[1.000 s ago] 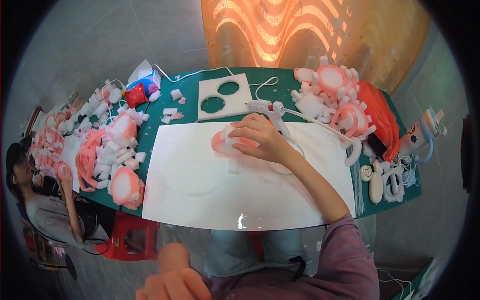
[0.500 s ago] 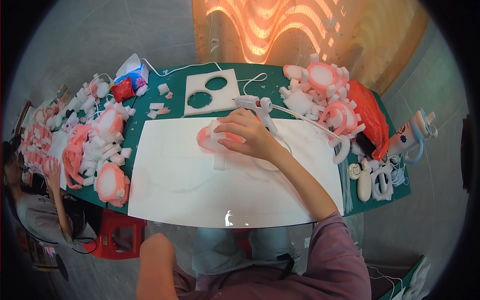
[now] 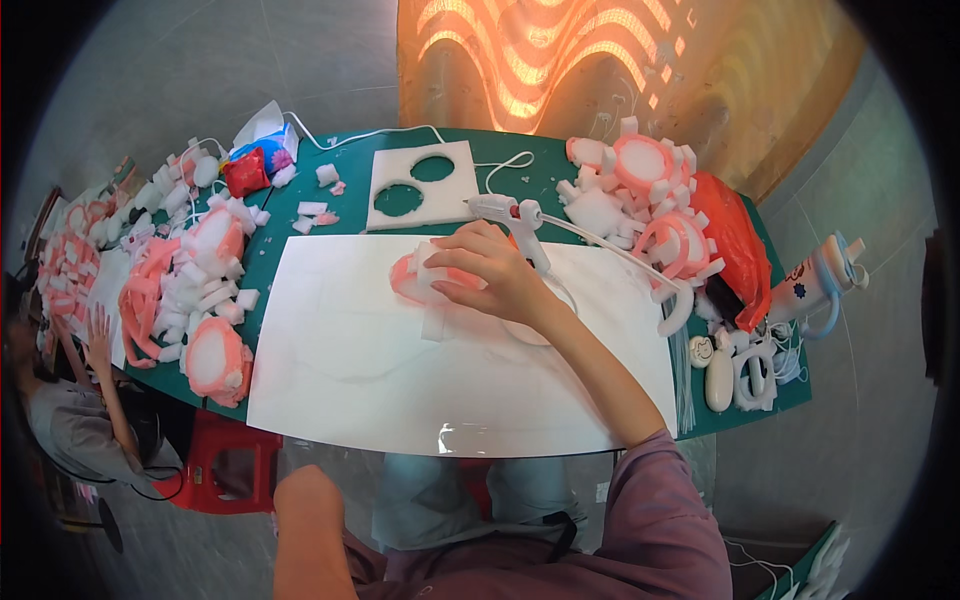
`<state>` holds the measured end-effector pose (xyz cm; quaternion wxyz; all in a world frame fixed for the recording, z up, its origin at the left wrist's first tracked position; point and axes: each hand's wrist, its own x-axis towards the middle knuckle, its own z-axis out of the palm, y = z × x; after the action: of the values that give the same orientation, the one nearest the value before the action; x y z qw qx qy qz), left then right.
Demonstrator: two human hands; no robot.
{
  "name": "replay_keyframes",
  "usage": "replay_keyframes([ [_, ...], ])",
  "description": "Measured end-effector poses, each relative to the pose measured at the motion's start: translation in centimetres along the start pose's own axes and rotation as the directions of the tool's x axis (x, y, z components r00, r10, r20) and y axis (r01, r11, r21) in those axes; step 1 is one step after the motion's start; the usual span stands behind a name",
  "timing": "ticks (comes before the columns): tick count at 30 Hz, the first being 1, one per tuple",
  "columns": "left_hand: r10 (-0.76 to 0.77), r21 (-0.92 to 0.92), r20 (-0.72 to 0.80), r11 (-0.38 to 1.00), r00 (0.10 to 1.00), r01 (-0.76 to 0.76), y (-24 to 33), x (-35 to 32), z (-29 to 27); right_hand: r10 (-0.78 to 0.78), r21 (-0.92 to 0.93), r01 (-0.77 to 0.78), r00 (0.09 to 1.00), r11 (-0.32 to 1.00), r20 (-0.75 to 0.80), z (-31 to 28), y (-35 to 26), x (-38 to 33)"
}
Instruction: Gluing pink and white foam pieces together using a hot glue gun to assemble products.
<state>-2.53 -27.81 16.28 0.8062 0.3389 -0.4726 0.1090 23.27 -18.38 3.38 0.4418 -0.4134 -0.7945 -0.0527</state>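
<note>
My right hand (image 3: pixel 492 268) reaches over the white sheet (image 3: pixel 350 380) with its fingers curled round a white foam block (image 3: pixel 427 254). The block sits upright on a flat pink-and-white foam piece (image 3: pixel 404 280), partly hidden by the hand. Close to the near side of that piece lies a pale foam strip (image 3: pixel 433 325). Just beyond my wrist stands a white hot glue gun (image 3: pixel 497 207) with red parts, its nozzle toward the left. Only my bent left arm (image 3: pixel 308 510) shows at the lower edge; its hand is out of view.
A foam board with two round holes (image 3: pixel 437 210) lies at the back. Foam heaps (image 3: pixel 600 212) and a red bag (image 3: pixel 735 250) fill the right side, near a tumbler (image 3: pixel 805 285). More pink foam rings (image 3: pixel 218 365) lie left. A co-worker (image 3: pixel 75 415) sits at far left.
The view has shifted slightly. My right hand stays at the foam block on the pink-and-white piece, with little visible movement. The co-worker's hand at the left has shifted a little.
</note>
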Motion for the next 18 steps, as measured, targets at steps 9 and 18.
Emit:
replay_keyframes([
  [9, 0.044, 0.268, -0.014, 0.963, 0.999, -0.039, 0.3, -0.3, 0.4, 0.008, -0.002, -0.008, 1.0, 1.0, -0.003, 0.0, 0.0, -0.1],
  [18, 0.192, 0.492, 0.117, 0.841, 0.974, -0.225, 0.8, -1.3, 1.7, 0.007, 0.014, -0.006, 1.0, 1.0, -0.016, 0.2, -0.2, 0.1],
])
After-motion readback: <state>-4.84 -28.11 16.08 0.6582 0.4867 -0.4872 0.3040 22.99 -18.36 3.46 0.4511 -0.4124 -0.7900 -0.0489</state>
